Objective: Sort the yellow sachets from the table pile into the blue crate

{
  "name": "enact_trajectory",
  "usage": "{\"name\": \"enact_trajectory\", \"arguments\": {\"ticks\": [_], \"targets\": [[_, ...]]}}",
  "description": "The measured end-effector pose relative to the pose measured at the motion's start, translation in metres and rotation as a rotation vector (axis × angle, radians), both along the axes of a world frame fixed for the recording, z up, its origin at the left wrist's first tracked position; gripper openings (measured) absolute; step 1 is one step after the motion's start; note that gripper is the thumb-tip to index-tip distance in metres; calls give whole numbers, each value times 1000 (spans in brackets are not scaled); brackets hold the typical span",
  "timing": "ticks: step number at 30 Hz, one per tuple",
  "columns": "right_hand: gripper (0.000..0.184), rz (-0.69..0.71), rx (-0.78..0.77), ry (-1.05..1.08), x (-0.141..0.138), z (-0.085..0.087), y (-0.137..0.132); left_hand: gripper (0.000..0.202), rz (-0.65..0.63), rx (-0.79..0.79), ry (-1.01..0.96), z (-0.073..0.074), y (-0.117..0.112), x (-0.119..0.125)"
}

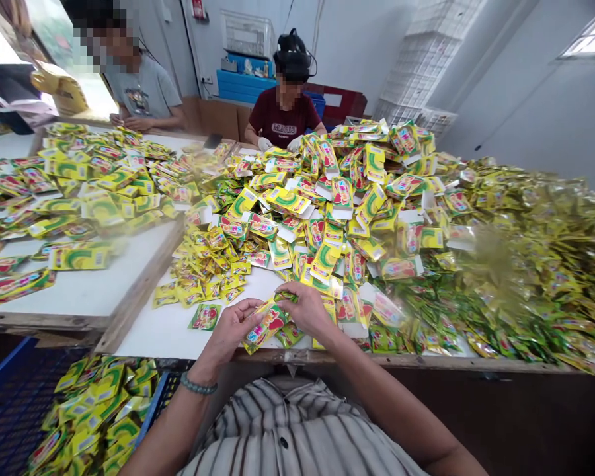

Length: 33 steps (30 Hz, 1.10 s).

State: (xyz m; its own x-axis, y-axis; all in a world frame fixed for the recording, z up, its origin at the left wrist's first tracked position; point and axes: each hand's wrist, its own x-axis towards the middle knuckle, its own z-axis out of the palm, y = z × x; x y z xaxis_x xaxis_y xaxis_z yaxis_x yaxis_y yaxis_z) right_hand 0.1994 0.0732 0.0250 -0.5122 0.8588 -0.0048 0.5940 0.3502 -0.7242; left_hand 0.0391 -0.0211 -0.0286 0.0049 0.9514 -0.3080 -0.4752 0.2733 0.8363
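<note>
My left hand [231, 330] and my right hand [305, 307] meet at the near edge of the white table [171, 330]. Both pinch a yellow and green sachet [265, 325] with a red picture, held tilted between them. My left wrist wears a green bead bracelet [197, 385]. Right behind my hands rises a big heap of the same sachets [337, 211]. A single sachet [205, 317] lies flat on the table just left of my left hand.
A blue crate [10, 383] holding several sachets stands on the floor at lower left. A second table [94, 277] to the left is strewn with sachets. Two people work at the far side: one in grey [141, 89], one in maroon with white gloves [283, 119].
</note>
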Motion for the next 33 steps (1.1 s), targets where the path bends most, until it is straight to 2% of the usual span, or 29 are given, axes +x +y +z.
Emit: {"name": "enact_trajectory", "arguments": {"ticks": [2, 4, 8, 10, 14, 19, 22, 25, 26, 28, 29, 30, 32, 33], "targets": [[23, -40, -62, 67, 2, -4, -6, 41, 54, -46, -50, 0, -2, 2], [21, -68, -86, 137, 5, -4, -11, 44, 103, -80, -97, 3, -4, 3], [10, -72, 92, 90, 7, 2, -17, 44, 170, -94, -149, 10, -4, 6], [10, -49, 111, 30, 5, 6, -20, 42, 183, -92, -148, 11, -4, 6], [14, 1, -9, -33, 3, 8, -25, 37, 165, -82, -92, 9, -6, 4], [18, 169, -249, 117, -6, -4, -33, 37, 183, -110, -79, 11, -7, 4], [22, 107, -385, 240, -15, -17, -36, 42, 166, -102, -89, 12, -12, 4], [22, 98, -495, 315, -27, -25, -34, 48, 56, -73, -7, 13, -18, -6], [22, 125, -485, 302, -32, -26, -31, 48, 9, -73, 49, 13, -19, -15], [24, 178, -346, 231, -44, -24, -23, 47, -10, -88, 179, 14, -16, -43], [28, 199, -235, 182, -52, -22, -16, 48, 50, -94, 240, 16, -13, -61], [33, 219, -117, 125, -60, -21, -9, 50, 161, -88, 301, 19, -9, -82], [47, 282, 71, -11, -77, -22, 6, 58, 544, -41, 447, 29, 0, -123], [54, 329, 124, -94, -85, -25, 14, 62, 710, -5, 594, 33, 3, -140]]}}
